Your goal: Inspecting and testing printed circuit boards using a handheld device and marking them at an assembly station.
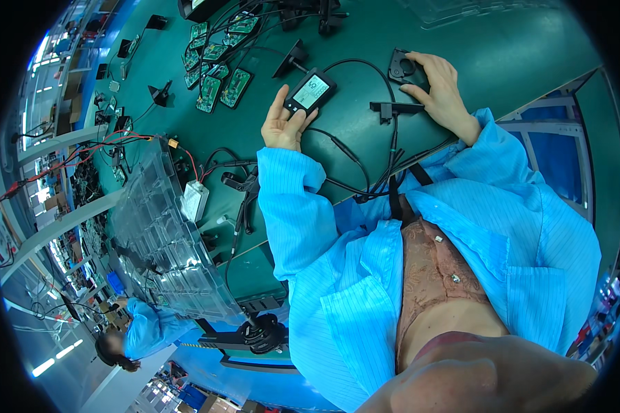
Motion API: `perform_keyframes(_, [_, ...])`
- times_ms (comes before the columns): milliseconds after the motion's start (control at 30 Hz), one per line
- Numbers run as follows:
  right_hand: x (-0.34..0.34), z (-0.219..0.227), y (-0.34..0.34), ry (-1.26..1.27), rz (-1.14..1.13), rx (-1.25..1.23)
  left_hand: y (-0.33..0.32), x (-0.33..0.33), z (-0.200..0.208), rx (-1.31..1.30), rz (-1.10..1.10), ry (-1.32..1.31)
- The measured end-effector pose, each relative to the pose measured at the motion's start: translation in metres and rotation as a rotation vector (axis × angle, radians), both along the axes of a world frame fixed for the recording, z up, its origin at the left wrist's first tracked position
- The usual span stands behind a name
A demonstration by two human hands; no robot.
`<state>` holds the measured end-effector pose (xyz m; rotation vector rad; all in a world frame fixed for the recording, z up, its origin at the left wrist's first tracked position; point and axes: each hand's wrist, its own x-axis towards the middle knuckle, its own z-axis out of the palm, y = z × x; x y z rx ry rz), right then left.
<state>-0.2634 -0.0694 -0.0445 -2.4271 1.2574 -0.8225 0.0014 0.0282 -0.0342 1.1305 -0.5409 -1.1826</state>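
A small black display unit [313, 89] with a lit pale screen is pinched between the thumb and fingers of my left hand [284, 125], its thumb near the lower edge. A black cable [365, 63] arcs from the unit toward the right. My right hand [444, 89] curls its thumb and fingers around a black part [397, 67] with a rounded opening, lying at the table's right side. Just below that hand is a black bracket-like piece [395, 110] beside the cables. More black cables with an inline connector [343, 146] run between my forearms.
Several green circuit boards [235, 88] with wires lie at the far left of the green table [517, 41]. A clear plastic tray [169, 234] leans at the left, near a silver box [195, 201] and black levers [244, 189]. A co-worker in blue [148, 327] is at lower left.
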Motion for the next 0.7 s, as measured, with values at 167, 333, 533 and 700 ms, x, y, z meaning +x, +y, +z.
perform_keyframes(167, [-0.001, 0.0004, -0.0011, 0.009, -0.005, 0.005, -0.0002, 0.0001, -0.0003, 0.0, 0.002, 0.009])
perform_keyframes(333, [-0.0025, -0.0004, -0.003, 0.006, -0.001, 0.001, -0.0008, -0.0012, 0.002, 0.013, 0.011, 0.014])
perform_keyframes(533, [-0.0029, -0.0012, -0.0033, -0.009, 0.002, -0.019, -0.0014, -0.0011, 0.0022, 0.031, 0.017, 0.015])
perform_keyframes(700, [-0.0028, -0.0006, -0.0031, -0.011, 0.004, -0.021, -0.0007, -0.001, 0.0017, 0.019, 0.014, 0.003])
